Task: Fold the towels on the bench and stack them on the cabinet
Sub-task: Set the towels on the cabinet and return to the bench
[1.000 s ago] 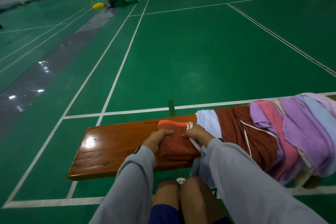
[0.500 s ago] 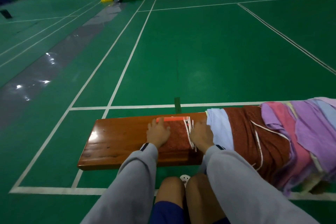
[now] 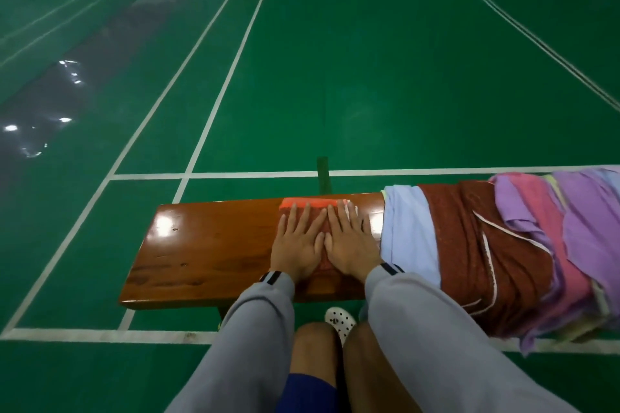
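Pressing flat on the folded towel (image 3: 312,203) near the far edge of the bench (image 3: 208,245) with left hand (image 3: 297,246) and right hand (image 3: 350,245). Fingers straight, side by side, gripping nothing.

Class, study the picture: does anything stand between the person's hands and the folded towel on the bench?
Nothing does: the left hand and right hand lie flat on the folded towel, fingers straight. The cabinet is not in view, so the way there cannot be judged.

My left hand (image 3: 297,245) and right hand (image 3: 350,243) press flat on the folded towel (image 3: 322,223) on the bench (image 3: 208,245). More towels (image 3: 503,251) lie piled beside it.
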